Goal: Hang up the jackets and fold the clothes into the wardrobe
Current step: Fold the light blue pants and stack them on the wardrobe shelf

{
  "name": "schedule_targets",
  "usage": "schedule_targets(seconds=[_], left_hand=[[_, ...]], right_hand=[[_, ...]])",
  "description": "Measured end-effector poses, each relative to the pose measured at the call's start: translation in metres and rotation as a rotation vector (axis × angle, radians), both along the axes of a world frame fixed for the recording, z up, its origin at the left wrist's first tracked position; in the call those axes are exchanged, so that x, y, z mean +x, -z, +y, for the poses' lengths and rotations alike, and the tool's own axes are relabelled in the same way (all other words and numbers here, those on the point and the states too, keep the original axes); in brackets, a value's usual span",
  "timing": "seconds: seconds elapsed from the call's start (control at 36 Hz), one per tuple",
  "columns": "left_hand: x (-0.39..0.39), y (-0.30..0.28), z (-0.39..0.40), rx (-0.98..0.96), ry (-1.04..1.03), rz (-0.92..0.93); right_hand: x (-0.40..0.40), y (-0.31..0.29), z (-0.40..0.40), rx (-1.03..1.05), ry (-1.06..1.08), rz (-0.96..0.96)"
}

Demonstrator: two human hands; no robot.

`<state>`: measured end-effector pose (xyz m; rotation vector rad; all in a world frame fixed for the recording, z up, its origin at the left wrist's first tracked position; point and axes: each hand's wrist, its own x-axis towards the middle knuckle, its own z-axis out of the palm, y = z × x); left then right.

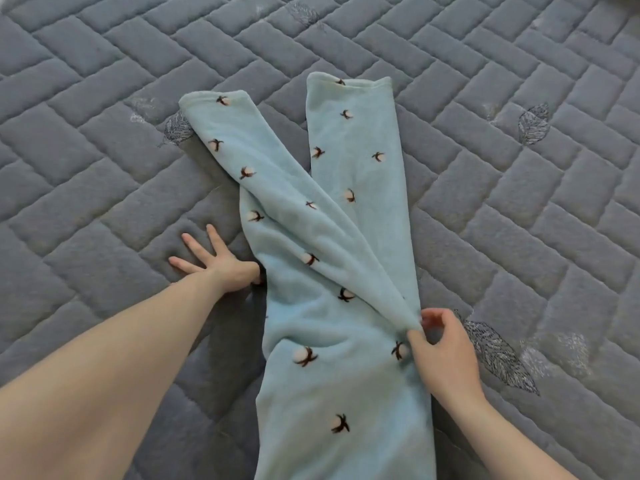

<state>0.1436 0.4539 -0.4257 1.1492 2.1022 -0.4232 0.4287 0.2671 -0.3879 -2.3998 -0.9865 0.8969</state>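
Observation:
Light blue fleece trousers [332,271] with a small brown-and-white cotton-flower print lie on a grey quilted bed cover [104,133]. Their two legs point away from me, and the left leg crosses slightly over the right one. My left hand [214,261] lies at the trousers' left edge with three fingers spread flat on the cover; its thumb and forefinger are hidden at or under the fabric edge. My right hand [440,344] pinches a fold of the fleece at the right edge, near where the legs meet.
The grey cover, with brick-pattern quilting and embroidered leaf motifs [498,355], fills the whole view. Nothing else lies on it within the frame.

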Motion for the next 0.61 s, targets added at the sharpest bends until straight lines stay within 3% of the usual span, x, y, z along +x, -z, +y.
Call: schedule_targets(seconds=[0.22, 0.47, 0.53, 0.61], left_hand=[[-0.004, 0.008, 0.011, -0.094, 0.026, -0.012], [0.000, 0.008, 0.030, -0.163, -0.047, -0.024], [0.000, 0.007, 0.031, -0.170, -0.057, -0.032], [0.000, 0.003, 0.032, -0.190, -0.065, -0.054]], right_hand=[[-0.048, -0.019, 0.131, 0.151, -0.172, 0.097], [-0.081, -0.007, 0.242, -0.043, -0.359, 0.094], [-0.084, -0.010, 0.247, 0.048, -0.390, 0.052], [-0.075, -0.025, 0.248, 0.396, -0.208, 0.086]])
